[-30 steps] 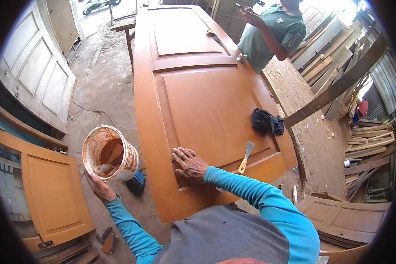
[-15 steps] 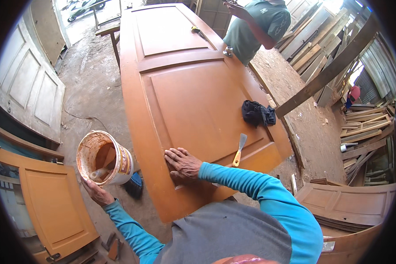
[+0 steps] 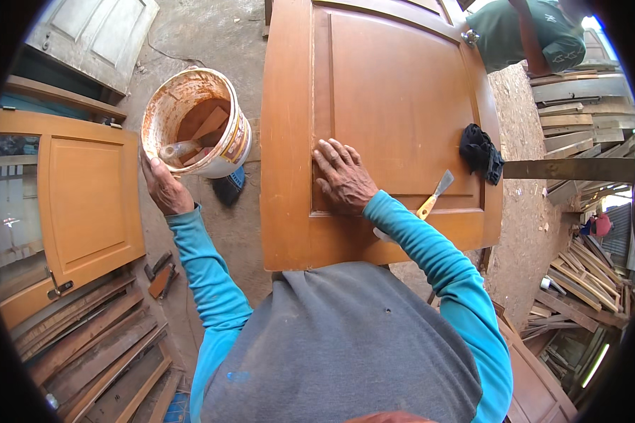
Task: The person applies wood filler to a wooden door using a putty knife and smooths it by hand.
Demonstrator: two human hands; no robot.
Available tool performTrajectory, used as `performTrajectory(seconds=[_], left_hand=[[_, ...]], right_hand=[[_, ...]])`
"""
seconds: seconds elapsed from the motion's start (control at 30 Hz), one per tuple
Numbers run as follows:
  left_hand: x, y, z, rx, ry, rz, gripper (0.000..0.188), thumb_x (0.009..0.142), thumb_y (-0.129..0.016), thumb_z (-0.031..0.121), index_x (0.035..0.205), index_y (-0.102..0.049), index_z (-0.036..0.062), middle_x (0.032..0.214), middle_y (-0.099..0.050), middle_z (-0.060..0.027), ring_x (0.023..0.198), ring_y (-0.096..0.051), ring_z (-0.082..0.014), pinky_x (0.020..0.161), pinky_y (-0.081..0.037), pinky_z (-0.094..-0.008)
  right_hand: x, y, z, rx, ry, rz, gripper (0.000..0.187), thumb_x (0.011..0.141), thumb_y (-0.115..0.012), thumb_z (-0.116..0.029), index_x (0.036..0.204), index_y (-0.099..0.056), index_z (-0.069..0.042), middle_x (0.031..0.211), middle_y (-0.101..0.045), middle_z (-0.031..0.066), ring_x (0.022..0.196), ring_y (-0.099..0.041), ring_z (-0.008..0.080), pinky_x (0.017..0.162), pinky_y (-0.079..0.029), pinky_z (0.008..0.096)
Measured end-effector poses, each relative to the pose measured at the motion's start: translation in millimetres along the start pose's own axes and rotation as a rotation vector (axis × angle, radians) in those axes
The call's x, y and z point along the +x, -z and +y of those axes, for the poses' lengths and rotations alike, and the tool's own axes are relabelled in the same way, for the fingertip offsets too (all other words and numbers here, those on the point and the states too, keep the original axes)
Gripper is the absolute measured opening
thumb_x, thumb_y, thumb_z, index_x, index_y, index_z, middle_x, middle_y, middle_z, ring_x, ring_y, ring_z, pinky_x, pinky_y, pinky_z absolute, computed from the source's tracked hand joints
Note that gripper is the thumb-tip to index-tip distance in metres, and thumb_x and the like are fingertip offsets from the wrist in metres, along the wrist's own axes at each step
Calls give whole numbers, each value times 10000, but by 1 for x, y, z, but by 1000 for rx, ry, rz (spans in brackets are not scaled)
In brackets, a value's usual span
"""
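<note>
My left hand grips the side of a white plastic bucket, which is tipped so its mouth faces me. Orange-brown smears coat the inside, where brown flat pieces and a pale rounded object lie. Palm down, my right hand rests with fingers spread on a brown wooden panel door. A putty knife with a yellow handle lies on the door to the right of that hand. Farther right is a bunched black cloth. Something whitish under my right forearm is mostly hidden.
A blue and black brush is below the bucket. An orange-brown door with a glass pane stands at left, near stacked boards. Beyond the door's far right edge, by the round knob, stands a person in green. Timber piles fill the right.
My view has turned lower and to the left, so the door and bucket sit differently in it. The left hand still holds the bucket; the right hand still lies on the door.
</note>
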State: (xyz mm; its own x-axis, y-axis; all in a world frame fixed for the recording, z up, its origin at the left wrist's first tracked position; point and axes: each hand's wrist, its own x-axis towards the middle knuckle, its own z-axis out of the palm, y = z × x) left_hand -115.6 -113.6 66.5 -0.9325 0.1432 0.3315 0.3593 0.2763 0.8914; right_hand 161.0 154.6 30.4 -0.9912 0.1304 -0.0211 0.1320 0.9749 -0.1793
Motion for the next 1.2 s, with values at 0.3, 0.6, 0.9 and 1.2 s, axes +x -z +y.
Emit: performTrajectory(seconds=[0.3, 0.6, 0.9, 1.2], left_hand=[[-2, -2, 5, 22, 35, -4, 617, 1129, -356, 391, 1512, -487, -74, 1512, -542, -265, 1354, -562, -394, 1132, -441, -444], [-3, -2, 7, -12, 46, 10, 594, 1122, -369, 376, 1490, -510, -68, 1473, -576, -257, 1316, -591, -383, 1103, -462, -436], [-5, -6, 10, -32, 56, 23, 627, 1127, -364, 432, 1505, -508, -47, 1451, -590, -245, 1288, -606, -373, 1087, -478, -433], [-4, -7, 9, -33, 18, 43, 650, 1122, -363, 461, 1503, -515, -43, 1456, -583, -251, 1306, -597, -374, 1098, -469, -438]], right_hand=[[-5, -1, 0, -40, -2, 64, 693, 996, -637, -363, 1562, -450, -9, 1657, -380, 183, 1562, -308, 366, 1273, -245, 527], [-10, 2, -3, -7, 45, 53, 668, 970, -665, -326, 1541, -490, -27, 1653, -383, 166, 1555, -322, 352, 1269, -261, 517], [-12, -1, 8, -28, 73, 129, 614, 945, -699, -320, 1496, -555, -91, 1613, -437, 166, 1534, -359, 354, 1248, -290, 514], [-13, 9, 3, -16, 127, 50, 601, 938, -699, -297, 1477, -566, -69, 1602, -453, 178, 1505, -402, 355, 1238, -302, 531]])
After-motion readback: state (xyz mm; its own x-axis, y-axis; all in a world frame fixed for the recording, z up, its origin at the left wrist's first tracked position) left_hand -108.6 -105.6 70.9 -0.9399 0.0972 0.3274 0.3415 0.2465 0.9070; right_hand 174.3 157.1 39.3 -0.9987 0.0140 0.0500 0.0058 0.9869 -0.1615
